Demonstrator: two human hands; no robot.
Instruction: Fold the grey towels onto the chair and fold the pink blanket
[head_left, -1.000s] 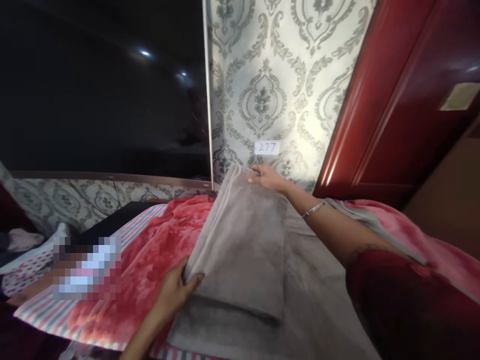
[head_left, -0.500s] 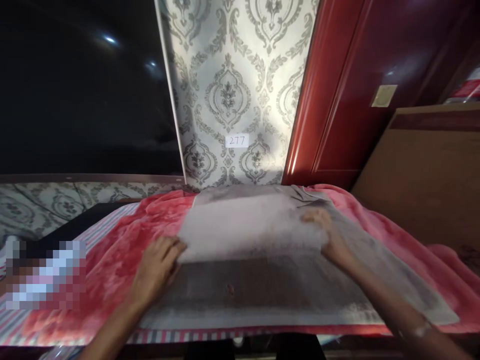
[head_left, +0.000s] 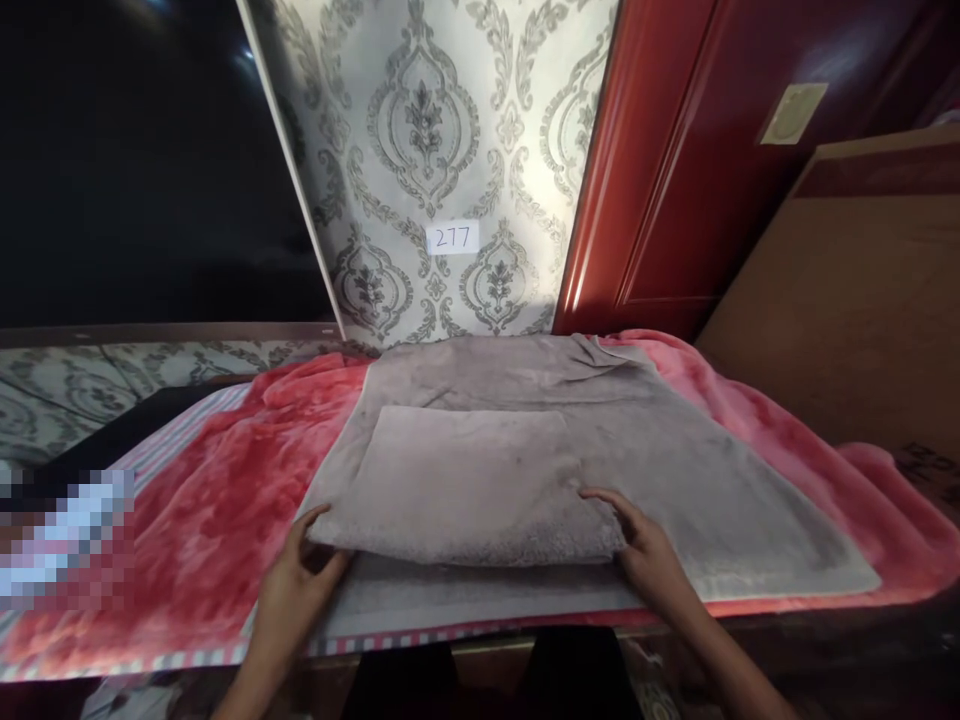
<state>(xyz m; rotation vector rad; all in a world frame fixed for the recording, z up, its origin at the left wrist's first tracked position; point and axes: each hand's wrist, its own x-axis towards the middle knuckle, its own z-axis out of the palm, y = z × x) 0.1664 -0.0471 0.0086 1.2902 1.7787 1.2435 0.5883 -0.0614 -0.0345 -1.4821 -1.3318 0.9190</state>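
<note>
- A large, thin, grey plush cloth [head_left: 720,500] is seen spread out at the centre, with creases gathered along its far edge; by this spread cloth all other places are given.
- A thick, paler grey, fleecy cloth folded into a flat rectangle [head_left: 465,480] is laid upon the spread cloth, left of its middle and toward its near edge.
- The near edge of the folded cloth is raised a little, and a dark shadow is cast beneath it on the spread cloth.
- By the left hand [head_left: 289,590], above the near left part of the spread cloth, the folded cloth's near left corner is pinched loosely between thumb and forefinger.
- By the right hand [head_left: 652,560], the near right corner is gripped, with the forefinger laid on top; the thumb is hidden.
- A red-pink plush blanket [head_left: 202,490] is partly covered by the spread cloth and is exposed on both its sides.
- A cloth striped in white, grey and pink [head_left: 187,415] is seen at far left of the spread cloth.
- Beyond the spread cloth, a white paper label marked 277 [head_left: 452,237] is fixed to patterned wallpaper [head_left: 517,130].
- A large black screen [head_left: 135,170] is placed beyond it to the left, and a brown cardboard box [head_left: 847,290] to the right.
</note>
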